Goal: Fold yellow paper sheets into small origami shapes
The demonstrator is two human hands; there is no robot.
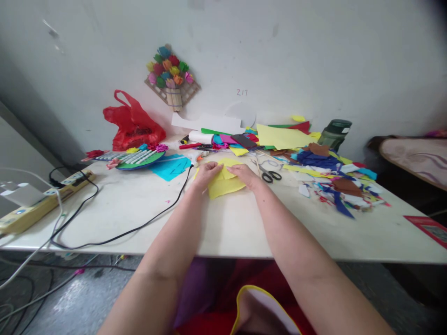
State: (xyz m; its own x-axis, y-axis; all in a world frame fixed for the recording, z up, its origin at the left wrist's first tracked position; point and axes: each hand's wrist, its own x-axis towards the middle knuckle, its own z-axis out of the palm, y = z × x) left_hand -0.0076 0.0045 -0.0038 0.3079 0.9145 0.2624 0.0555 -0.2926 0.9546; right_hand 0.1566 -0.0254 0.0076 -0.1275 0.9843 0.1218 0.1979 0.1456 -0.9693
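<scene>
Both arms reach forward over the white table to a sheet of yellow crepe paper. My left hand pinches the paper's upper left part, fingers closed. On the opposite side my right hand grips it between thumb and fingers. The paper hangs creased between the two hands, its lower edge facing me. Just right of my right hand lie black-handled scissors. An orange-tipped tool, perhaps a glue gun, lies behind my left hand, near the black cable.
Paper scraps are heaped at right beside a dark green bottle. A red plastic bag, a round green craft piece and blue paper lie at left. A power strip runs along the left edge.
</scene>
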